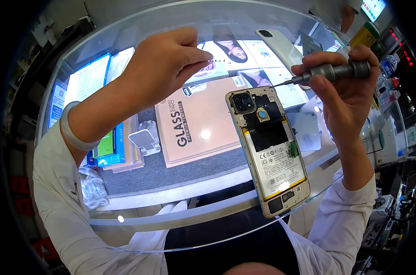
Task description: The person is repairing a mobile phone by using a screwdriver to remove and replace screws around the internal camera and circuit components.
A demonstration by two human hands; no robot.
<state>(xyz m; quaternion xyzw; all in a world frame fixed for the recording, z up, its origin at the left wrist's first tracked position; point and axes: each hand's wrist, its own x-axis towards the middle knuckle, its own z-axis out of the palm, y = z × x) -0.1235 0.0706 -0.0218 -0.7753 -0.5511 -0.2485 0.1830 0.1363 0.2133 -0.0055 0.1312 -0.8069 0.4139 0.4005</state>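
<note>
A smartphone with its back off (272,151) lies on the glass counter, its battery, camera module and inner screws exposed. My right hand (345,96) grips a grey metal precision screwdriver (332,72) by its handle. The thin tip points left and meets the phone's upper right corner, or hovers just over it. My left hand (173,57) is raised to the left of the phone, thumb and fingertips pinched together. Whatever may be between those fingertips is too small to make out.
Under the glass are a pink box (203,123), a white phone stand (145,138) and bagged cables (93,188). A white phone or back cover (281,48) and a pale blue one (305,131) lie beyond and right of the open phone. Another person's hand (348,18) shows far right.
</note>
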